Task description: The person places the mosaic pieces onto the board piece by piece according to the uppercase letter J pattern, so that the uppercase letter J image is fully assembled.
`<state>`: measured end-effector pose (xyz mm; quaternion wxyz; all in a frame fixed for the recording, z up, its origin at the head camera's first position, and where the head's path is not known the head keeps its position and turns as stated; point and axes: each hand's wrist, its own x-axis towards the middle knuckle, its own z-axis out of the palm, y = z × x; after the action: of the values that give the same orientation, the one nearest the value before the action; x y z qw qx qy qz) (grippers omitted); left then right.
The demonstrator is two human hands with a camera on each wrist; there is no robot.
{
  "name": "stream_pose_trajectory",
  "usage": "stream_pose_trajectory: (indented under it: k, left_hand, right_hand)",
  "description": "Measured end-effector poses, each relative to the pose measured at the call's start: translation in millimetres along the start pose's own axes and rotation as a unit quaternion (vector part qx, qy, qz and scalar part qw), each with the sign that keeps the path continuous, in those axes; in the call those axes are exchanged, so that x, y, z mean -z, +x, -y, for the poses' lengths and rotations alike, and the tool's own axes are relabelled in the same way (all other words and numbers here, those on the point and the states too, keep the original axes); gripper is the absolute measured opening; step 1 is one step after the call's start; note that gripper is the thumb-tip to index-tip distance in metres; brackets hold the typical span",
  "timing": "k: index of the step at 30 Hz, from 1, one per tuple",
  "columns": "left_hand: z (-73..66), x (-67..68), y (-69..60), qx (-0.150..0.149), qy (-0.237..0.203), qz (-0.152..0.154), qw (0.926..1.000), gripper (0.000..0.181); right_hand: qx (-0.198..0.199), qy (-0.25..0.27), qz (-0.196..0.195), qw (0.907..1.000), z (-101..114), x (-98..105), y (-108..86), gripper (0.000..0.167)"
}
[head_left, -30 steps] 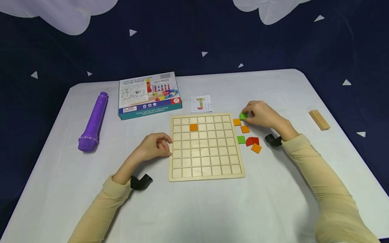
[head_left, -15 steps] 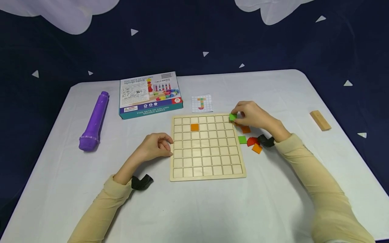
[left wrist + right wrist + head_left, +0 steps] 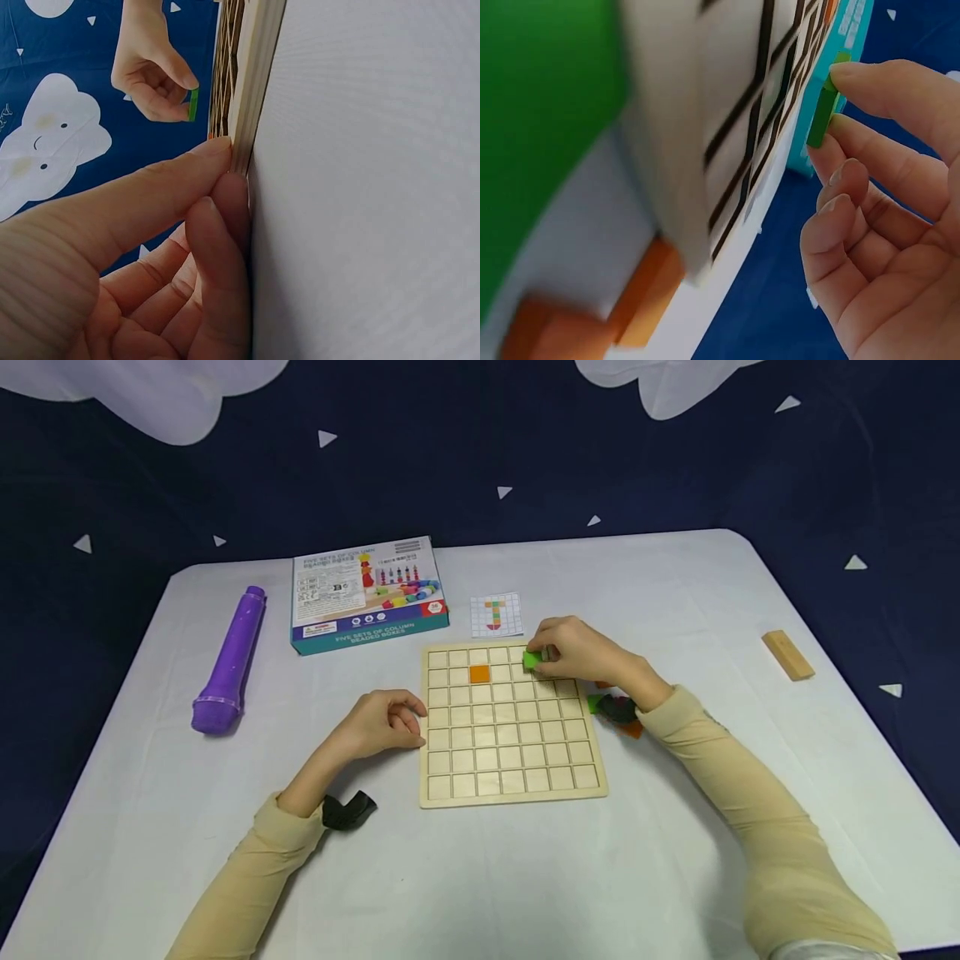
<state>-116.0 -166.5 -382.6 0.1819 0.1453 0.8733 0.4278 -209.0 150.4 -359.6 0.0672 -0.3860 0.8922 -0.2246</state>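
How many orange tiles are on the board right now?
1 orange tile shows on the board, in the second row from the far edge, third column from the left. The right hand covers some squares, so another could be hidden there.

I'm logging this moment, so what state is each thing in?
Board, lying flat.
Green tile, pinched by right hand above board.
Left hand, touching board's edge.
Orange tile, in a board cell.
Other tiles, partly hidden.
Box, looks closed.
Card, face up.
Purple microphone, lying down.
Wooden block, lying flat.
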Motion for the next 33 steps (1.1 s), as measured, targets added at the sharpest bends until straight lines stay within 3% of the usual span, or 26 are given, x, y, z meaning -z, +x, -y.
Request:
stream_pose_trajectory:
  k: [33]
  left_hand:
    - [2.2, -0.5, 0.1, -0.008, -0.009, 0.003, 0.9999, 0.03]
  right_hand:
    - [0.008, -0.037, 0.052, 0.9979, 28.0, -17.7, 23.7, 0.018]
